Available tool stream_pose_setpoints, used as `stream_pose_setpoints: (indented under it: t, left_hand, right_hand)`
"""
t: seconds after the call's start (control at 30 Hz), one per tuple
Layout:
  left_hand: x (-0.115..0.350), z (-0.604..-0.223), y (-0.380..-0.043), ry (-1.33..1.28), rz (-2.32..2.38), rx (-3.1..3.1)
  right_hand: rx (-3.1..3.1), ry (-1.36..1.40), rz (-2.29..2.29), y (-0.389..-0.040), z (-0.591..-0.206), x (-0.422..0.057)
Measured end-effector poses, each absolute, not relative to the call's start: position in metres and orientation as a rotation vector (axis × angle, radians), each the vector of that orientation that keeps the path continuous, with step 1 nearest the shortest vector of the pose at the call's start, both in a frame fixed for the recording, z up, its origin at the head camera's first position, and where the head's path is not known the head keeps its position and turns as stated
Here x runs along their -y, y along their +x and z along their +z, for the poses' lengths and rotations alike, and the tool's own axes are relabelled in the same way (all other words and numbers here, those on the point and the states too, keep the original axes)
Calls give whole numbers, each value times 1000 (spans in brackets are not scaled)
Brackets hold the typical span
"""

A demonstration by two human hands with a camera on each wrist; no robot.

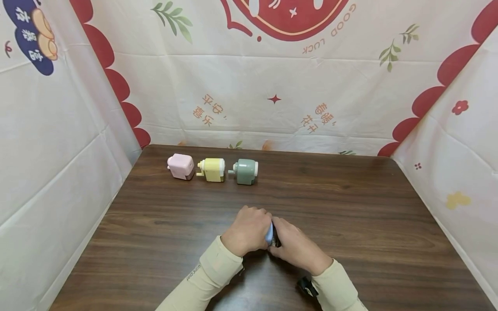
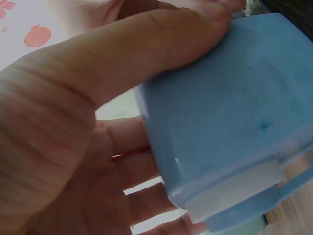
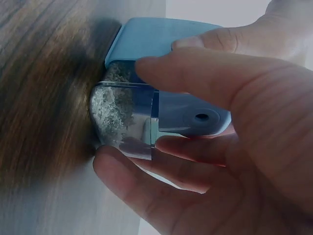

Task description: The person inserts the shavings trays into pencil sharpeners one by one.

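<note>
A blue crank pencil sharpener (image 2: 230, 107) is between both hands, mostly hidden by them in the head view. My left hand (image 1: 249, 229) grips its body, thumb along one side in the left wrist view. From the other side, my right hand (image 1: 297, 246) pinches the clear shavings drawer (image 3: 115, 110) between thumb and fingers. Grey shavings fill much of that drawer, which seems to jut out past the blue face with the pencil hole (image 3: 201, 117). The sharpener's underside is close to the tabletop; whether they touch I cannot tell.
Farther back on the brown wooden table (image 1: 350, 207) stand a pink sharpener (image 1: 181, 166), a yellow sharpener (image 1: 213, 169) and a green sharpener (image 1: 246, 172) in a row. Printed white cloth (image 1: 249, 77) hangs behind the table and along both sides.
</note>
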State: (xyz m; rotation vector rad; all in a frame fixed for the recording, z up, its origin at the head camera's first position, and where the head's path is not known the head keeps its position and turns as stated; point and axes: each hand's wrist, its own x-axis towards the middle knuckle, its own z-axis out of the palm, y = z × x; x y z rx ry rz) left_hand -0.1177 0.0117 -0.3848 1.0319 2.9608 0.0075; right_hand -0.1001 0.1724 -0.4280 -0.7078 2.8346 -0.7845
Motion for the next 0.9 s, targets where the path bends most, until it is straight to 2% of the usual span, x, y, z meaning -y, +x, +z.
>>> stream_pose_setpoints:
  t: [0.33, 0.6, 0.9]
  left_hand:
    - [-12, -384, -118, 1009, 7, -2941]
    - [-12, -386, -119, 1009, -3, -2941]
    - [-11, -386, -119, 1030, 0, -2952]
  right_hand:
    - [-2775, -760, -836, -101, -425, -180]
    - [-2810, -613, -619, -105, -409, -199]
    - [-2834, -674, -379, -107, -415, -202]
